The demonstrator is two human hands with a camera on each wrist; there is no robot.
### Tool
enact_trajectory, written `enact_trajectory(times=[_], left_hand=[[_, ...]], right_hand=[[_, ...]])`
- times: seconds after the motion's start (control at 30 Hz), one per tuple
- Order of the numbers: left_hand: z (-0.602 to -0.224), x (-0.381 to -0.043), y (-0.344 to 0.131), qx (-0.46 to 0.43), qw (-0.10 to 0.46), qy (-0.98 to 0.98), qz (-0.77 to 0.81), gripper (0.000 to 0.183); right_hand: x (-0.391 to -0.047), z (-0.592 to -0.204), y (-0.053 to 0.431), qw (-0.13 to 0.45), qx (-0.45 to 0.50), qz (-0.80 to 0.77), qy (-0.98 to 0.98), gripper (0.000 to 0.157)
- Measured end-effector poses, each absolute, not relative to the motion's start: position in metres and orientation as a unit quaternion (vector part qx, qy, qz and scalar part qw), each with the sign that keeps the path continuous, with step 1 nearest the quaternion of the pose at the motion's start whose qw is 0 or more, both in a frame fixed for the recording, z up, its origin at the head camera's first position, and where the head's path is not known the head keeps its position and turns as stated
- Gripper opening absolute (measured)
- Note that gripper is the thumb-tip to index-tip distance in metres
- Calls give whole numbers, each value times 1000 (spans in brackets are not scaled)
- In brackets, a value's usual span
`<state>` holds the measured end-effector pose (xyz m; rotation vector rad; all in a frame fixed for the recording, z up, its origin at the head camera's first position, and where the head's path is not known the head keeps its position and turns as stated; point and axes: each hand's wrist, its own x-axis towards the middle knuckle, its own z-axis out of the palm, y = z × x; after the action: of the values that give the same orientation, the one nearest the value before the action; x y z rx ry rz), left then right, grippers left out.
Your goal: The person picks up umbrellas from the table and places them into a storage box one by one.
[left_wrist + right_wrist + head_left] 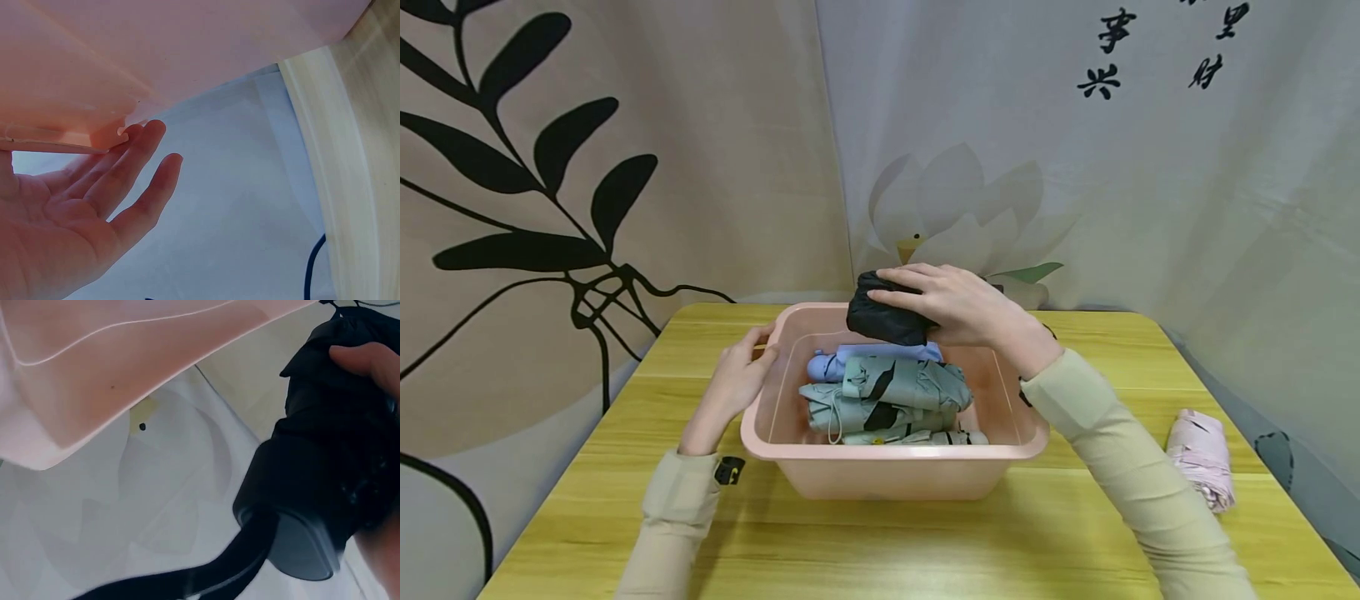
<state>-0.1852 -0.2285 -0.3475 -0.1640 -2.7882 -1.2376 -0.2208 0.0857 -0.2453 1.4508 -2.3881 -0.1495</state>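
My right hand (962, 304) grips a folded black umbrella (887, 312) above the back of a pink plastic basin (910, 475). In the right wrist view, the black umbrella (300, 462) shows its flat-ended handle and a dangling strap. At the basin's left rim, my left hand (737, 375) holds the edge, with thumb and fingers on either side of it. In the left wrist view, the fingers (134, 159) lie against the basin's outer wall. Inside the basin lie a folded blue umbrella (891, 352), a grey-green umbrella (917, 383) and others, partly covered.
A folded pale pink umbrella (1201, 458) lies on the wooden table (865, 550) near its right edge. Behind the table hangs a printed curtain (745, 150) with leaf and lotus patterns.
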Motion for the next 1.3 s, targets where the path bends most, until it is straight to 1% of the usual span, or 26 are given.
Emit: enact_trajectory(times=[0.33,0.5,0.83,0.97,1.17,1.3], left_hand=[[-348,-185,-229,-54,44,-912,-405,50],[-347,-185,-229,-53,42,-912,-404,50],[-348,-186,-229,-53,42,-911,-407,50],[-347,-186,-229,-52,40,-911,-407,50],[-347,-187,-228,-54,42,-912,-404,49],[-347,-187,-228,-52,42,-912,-404,49]], right_hand=[[-220,-250,63,136,522,-103,-835,75],[-220,-258,53,121,529,-125,-830,72],[-220,-272,42,66,528,-157,-832,64],[-219,-274,39,65,525,-172,-831,61],[-218,-279,37,90,531,-204,-817,59],[-217,-282,37,97,528,-223,-813,60]])
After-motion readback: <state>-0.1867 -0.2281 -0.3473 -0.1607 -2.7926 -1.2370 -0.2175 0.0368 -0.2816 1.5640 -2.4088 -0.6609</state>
